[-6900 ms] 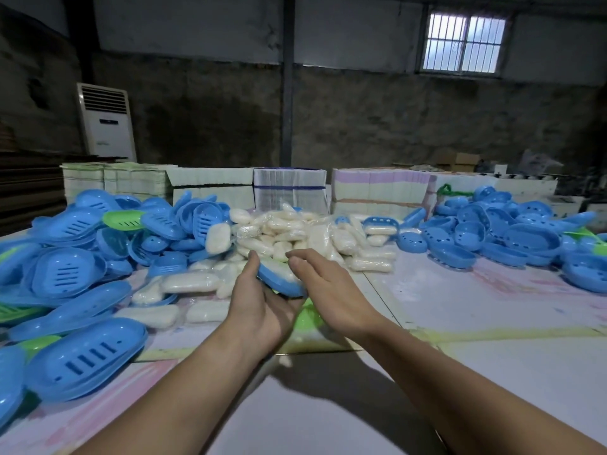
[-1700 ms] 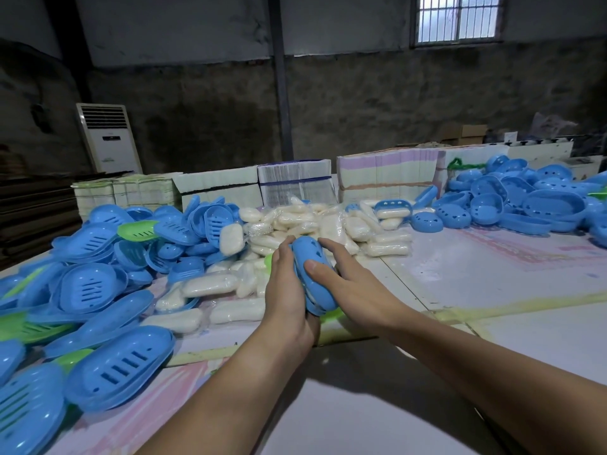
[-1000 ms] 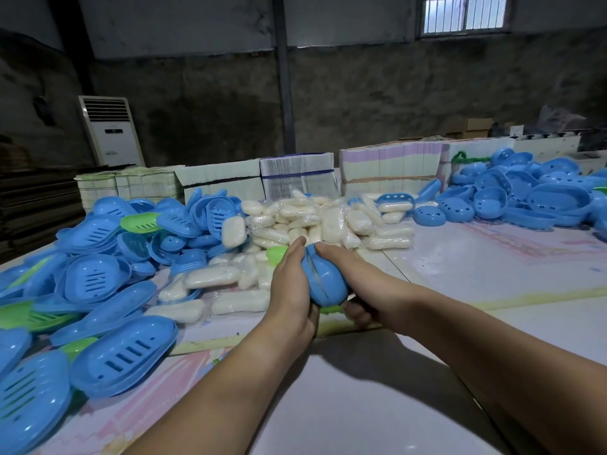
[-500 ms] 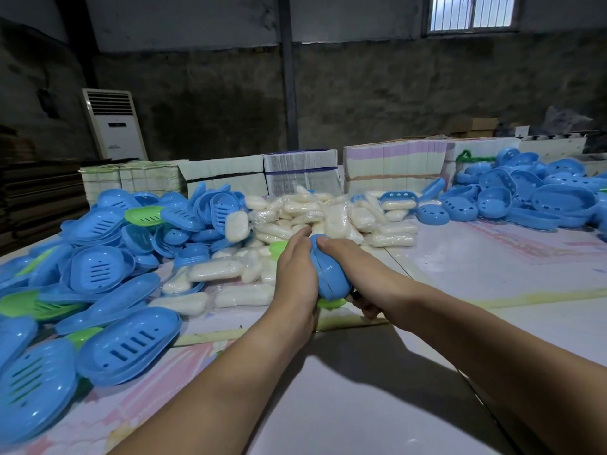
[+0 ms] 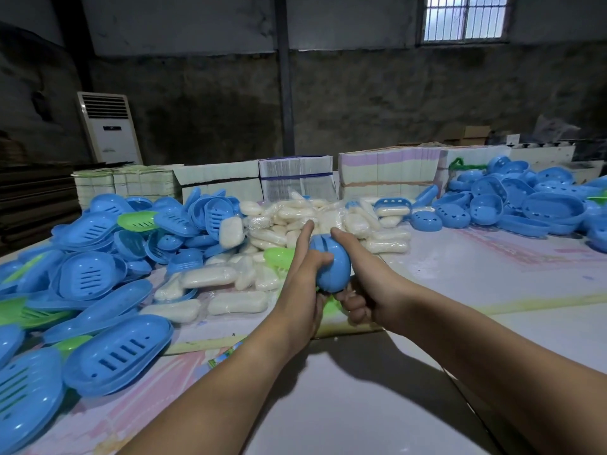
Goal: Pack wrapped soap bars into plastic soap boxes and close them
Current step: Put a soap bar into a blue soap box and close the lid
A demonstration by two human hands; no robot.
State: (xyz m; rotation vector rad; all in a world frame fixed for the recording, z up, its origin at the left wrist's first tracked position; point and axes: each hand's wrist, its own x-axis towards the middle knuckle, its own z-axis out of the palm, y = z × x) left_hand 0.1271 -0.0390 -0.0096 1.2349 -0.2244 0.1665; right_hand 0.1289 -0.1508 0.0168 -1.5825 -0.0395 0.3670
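Your two bare forearms reach out over the pale bench (image 5: 492, 274), and your hands meet above it around one blue oval plastic soap box (image 5: 330, 262). The box is off the bench surface, stood on edge between your palms, its two halves brought together with a dark seam running along the top. Your left hand (image 5: 302, 284) presses against its left side, thumb laid over the shell and forefinger stretched forward past it. Your right hand (image 5: 368, 284) clasps the right side, thumb on the top edge and the other fingers curled underneath. Both hands are clamped on the box; whether the seam is fully shut you cannot tell.

Just beneath your hands, a green plastic piece (image 5: 331, 305) shows on the bench. Left of your left forearm lie blue slotted soap-box halves (image 5: 118, 356), heaped in a pile that runs away from you. Just beyond your fingertips sits a heap of white soap bars in clear wrap (image 5: 289, 221), with more bars (image 5: 236, 302) lying flat to the left of your left hand. A light green box half (image 5: 279, 257) rests just left of your left forefinger.

Farther off to the right of your right hand lies a second pile of blue box halves with round holes (image 5: 525, 205). Behind the soap stand bundles of flat pale cartons (image 5: 387, 172). A white floor-standing air conditioner (image 5: 108, 129) stands against the dark wall, far left.
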